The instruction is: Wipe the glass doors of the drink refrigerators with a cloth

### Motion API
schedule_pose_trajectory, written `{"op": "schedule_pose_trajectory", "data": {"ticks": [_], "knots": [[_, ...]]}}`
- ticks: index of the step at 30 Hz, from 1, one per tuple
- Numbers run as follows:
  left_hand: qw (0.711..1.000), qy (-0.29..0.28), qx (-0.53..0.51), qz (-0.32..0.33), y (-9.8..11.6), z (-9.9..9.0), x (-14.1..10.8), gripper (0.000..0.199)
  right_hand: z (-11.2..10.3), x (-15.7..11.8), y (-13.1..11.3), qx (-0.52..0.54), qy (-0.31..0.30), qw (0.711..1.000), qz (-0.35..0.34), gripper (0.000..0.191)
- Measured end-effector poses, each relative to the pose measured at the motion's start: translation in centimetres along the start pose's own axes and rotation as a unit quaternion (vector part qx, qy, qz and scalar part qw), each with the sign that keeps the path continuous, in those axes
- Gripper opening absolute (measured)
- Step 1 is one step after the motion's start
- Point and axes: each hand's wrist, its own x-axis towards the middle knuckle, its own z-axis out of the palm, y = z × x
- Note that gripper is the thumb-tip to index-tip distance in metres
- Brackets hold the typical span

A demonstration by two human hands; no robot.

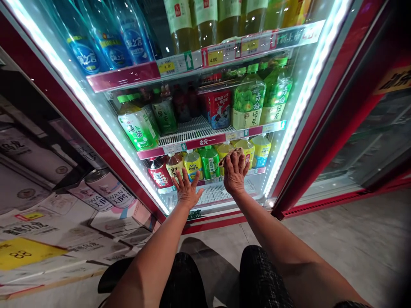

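A lit drinks cooler with a red frame (221, 220) stands before me. My right hand (236, 174) holds a crumpled brown cloth (236, 152) under its fingertips, in front of the yellow bottles on a lower shelf. To its left, my left hand (187, 192) is raised with spread fingers and nothing in them, just below a yellow-labelled bottle (192, 164). A green bottle (210, 162) stands between the two hands. Whether my palms rest on a glass door is hard to tell.
Green tea bottles (138, 124) and a red carton pack (218, 109) fill part of the shelf above. Blue-labelled bottles (86, 55) are higher up. Stacked boxes (118, 220) crowd the left side, and another red-framed cooler (324, 188) is at the right.
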Motion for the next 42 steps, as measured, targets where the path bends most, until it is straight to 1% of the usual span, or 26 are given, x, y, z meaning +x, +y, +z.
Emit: {"op": "schedule_pose_trajectory", "data": {"ticks": [1, 2, 3, 5, 7, 8, 10, 12, 14, 15, 16, 18, 20, 21, 23, 25, 28, 30, 35, 37, 39, 42], "knots": [[1.0, 0.0, -0.001, 0.0, 0.1, 0.1, 0.0, 0.09, 0.3, 0.2, -0.7, 0.0, 0.007, 1.0, 0.019, 0.076], [1.0, -0.001, -0.002, -0.001, 0.2, 0.2, -0.1, 0.091, 0.5, 0.2, -1.5, 0.001, 0.006, 1.0, 0.02, 0.075], [1.0, 0.0, -0.004, -0.002, 0.3, 0.3, -0.1, 0.092, 0.8, 0.0, -2.4, 0.003, -0.005, 1.0, 0.004, 0.073], [1.0, 0.001, -0.007, -0.003, 0.2, 0.3, -0.1, 0.094, 1.1, -0.9, -3.6, 0.005, -0.045, 0.997, -0.065, 0.067], [1.0, 0.003, -0.008, 0.004, -0.2, 0.2, -0.3, 0.095, 1.1, -1.7, -3.9, 0.001, -0.082, 0.988, -0.127, 0.062], [1.0, 0.004, -0.007, 0.012, -0.5, 0.1, -0.4, 0.093, 1.0, -1.9, -3.9, -0.001, -0.091, 0.986, -0.142, 0.061], [0.999, 0.002, -0.003, 0.033, -1.3, -0.1, -0.8, 0.088, 0.8, -1.6, -3.6, -0.005, -0.083, 0.988, -0.131, 0.061], [0.999, -0.003, 0.004, 0.046, -2.1, -0.5, -1.1, 0.085, 0.9, -0.7, -3.8, -0.006, -0.052, 0.994, -0.092, 0.062], [0.999, -0.008, 0.011, 0.046, -2.6, -0.8, -1.4, 0.085, 1.1, -0.1, -4.8, -0.008, -0.025, 0.998, -0.052, 0.063], [0.999, -0.009, 0.014, 0.043, -2.7, -0.9, -1.5, 0.085, 1.4, 0.0, -5.4, -0.008, -0.02, 0.999, -0.045, 0.063], [0.999, -0.012, 0.016, 0.039, -2.8, -1.0, -1.6, 0.085, 1.6, -0.2, -6.1, -0.007, -0.024, 0.998, -0.051, 0.063], [0.999, -0.023, 0.015, 0.033, -2.9, -1.3, -1.7, 0.08, 2.0, -1.1, -7.2, 0.0, -0.047, 0.994, -0.099, 0.061], [0.999, -0.032, 0.012, 0.032, -3.1, -1.4, -1.9, 0.075, 2.1, -2.1, -7.7, 0.011, -0.08, 0.985, -0.15, 0.061], [0.999, -0.034, 0.011, 0.034, -3.3, -1.5, -2.0, 0.075, 2.0, -2.4, -7.7, 0.017, -0.096, 0.982, -0.164, 0.063], [0.999, -0.032, 0.01, 0.038, -4.0, -1.6, -2.3, 0.079, 1.8, -2.3, -7.7, 0.027, -0.118, 0.978, -0.17, 0.066], [0.999, -0.029, 0.013, 0.038, -4.8, -1.7, -2.8, 0.082, 1.6, -1.3, -7.8, 0.033, -0.129, 0.978, -0.162, 0.069], [0.999, -0.022, 0.024, 0.032, -6.1, -1.7, -3.5, 0.083, 1.6, 0.0, -8.9, 0.033, -0.125, 0.982, -0.137, 0.07], [0.999, -0.016, 0.033, 0.019, -6.8, -1.8, -3.9, 0.081, 1.8, -0.1, -9.7, 0.033, -0.121, 0.981, -0.146, 0.069], [0.999, -0.021, 0.045, -0.009, -8.5, -2.1, -5.0, 0.083, 1.7, -2.0, -10.5, 0.056, -0.145, 0.951, -0.266, 0.065], [0.999, -0.021, 0.047, -0.015, -9.1, -2.4, -5.4, 0.084, 1.6, -1.4, -10.8, 0.061, -0.157, 0.947, -0.273, 0.066], [0.998, -0.021, 0.05, -0.021, -9.7, -2.7, -5.6, 0.082, 1.6, 0.0, -11.6, 0.059, -0.162, 0.95, -0.26, 0.068], [0.998, -0.02, 0.053, -0.021, -10.3, -3.0, -5.7, 0.08, 1.9, 1.6, -13.1, 0.052, -0.144, 0.958, -0.24, 0.067]]}}
